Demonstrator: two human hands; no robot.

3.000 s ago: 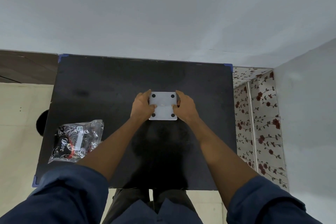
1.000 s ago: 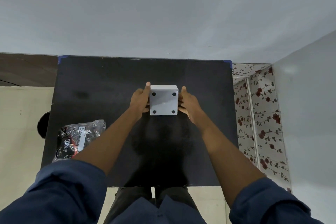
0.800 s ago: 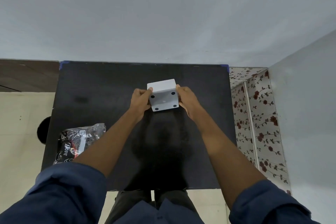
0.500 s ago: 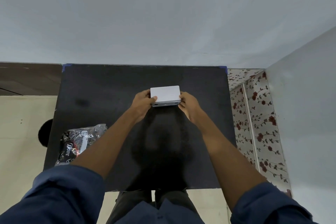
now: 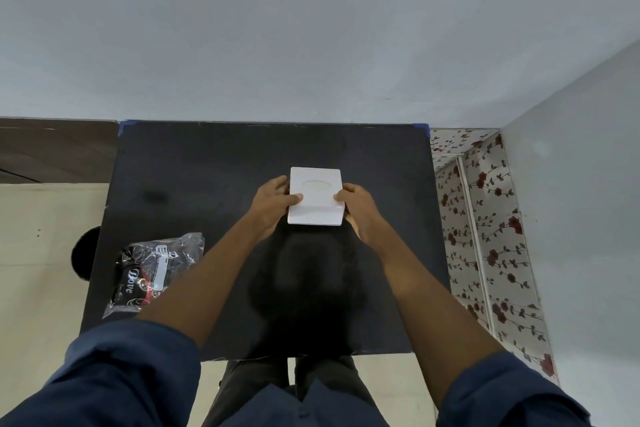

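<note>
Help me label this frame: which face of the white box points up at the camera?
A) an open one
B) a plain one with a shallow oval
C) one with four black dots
B: the white box, gripped between the left hand and the right hand, shows a smooth top with an oval mark.

- Box [image 5: 316,196]: white, smooth, looks like plastic with a soft satin sheen; a shallow oval dent shows in its top face.
- Table [image 5: 207,163]: black, matt top that looks slightly cloudy in patches; blue tape at the far corners.
- Bag [image 5: 154,272]: clear, crinkled glossy plastic film with bright glints, a dark printed pack inside.
- Sleeves [image 5: 128,374]: dark blue woven cloth, matt.
- Wall [image 5: 311,28]: pale, matt, painted finish.
- Floral panel [image 5: 485,218]: smooth printed surface, red flowers on white.
</note>
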